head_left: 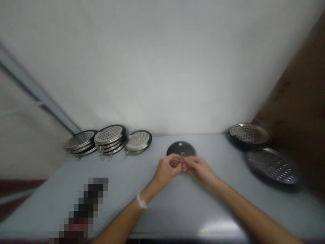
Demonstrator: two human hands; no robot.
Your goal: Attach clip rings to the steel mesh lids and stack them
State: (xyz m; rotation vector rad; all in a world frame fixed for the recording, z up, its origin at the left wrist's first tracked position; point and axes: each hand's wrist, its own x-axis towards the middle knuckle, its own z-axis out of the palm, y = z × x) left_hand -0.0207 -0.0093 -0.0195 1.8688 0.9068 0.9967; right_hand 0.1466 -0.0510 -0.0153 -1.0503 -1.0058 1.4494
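In the middle of the table lies a dark, shiny round disc [180, 147], its near part covered by my hands. At its near edge, a small wire loop [183, 154] shows just above my fingertips. My left hand [168, 168], with a white bracelet at the wrist, is closed in a pinch. My right hand [197, 167] is pinched too, its fingertips meeting those of the left at the loop. Whatever lies between the left fingertips is too small and blurred to make out.
Perforated metal discs with dark rims are stacked at the left [81, 140] and beside it [110, 135]; a single one [138, 140] lies nearby. Larger perforated discs [248, 134] [274, 166] lie at the right by a brown cardboard surface [299, 101]. A white wall stands behind.
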